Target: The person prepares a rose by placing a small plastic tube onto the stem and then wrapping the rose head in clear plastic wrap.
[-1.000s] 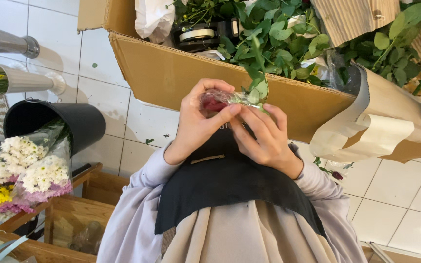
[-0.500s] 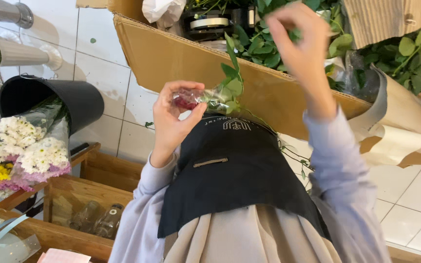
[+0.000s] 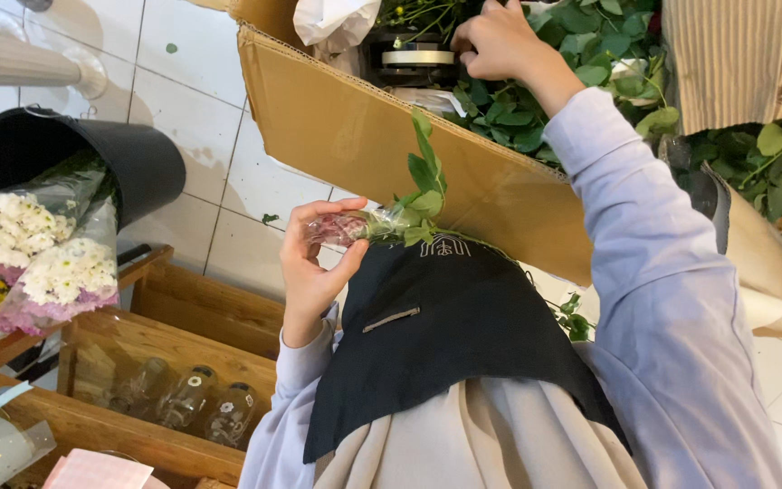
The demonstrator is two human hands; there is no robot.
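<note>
At the far left we count 1 black bucket (image 3: 92, 154) tipped on its side on the white tiled floor (image 3: 183, 100), with 1 wrapped bunch of white, pink and yellow flowers (image 3: 24, 258) in front of its mouth. Below it stands 1 wooden crate (image 3: 174, 312), and in it we count 3 clear glass bottles (image 3: 196, 407) lying side by side.

Our left hand (image 3: 314, 263) is raised before our chest. Its grip is closed on 1 rose stem (image 3: 382, 222) whose pink head sits in a clear sleeve, the thumb below and the fingers curled over the wrapped end. The stem's green leaves stick up past our dark apron (image 3: 445, 335), against the side of 1 large cardboard box (image 3: 391, 145).

Our right hand (image 3: 500, 41) reaches over the box's rim into the green foliage (image 3: 581, 54) inside; its fingers are bent and buried among the leaves, so we cannot tell whether that grip holds anything. Our pale lilac sleeve (image 3: 662, 263) crosses the front of the box and hides part of it.

At the right, 1 bundle of leafy stems in brown paper wrap (image 3: 762, 244) leans out of the box.
</note>
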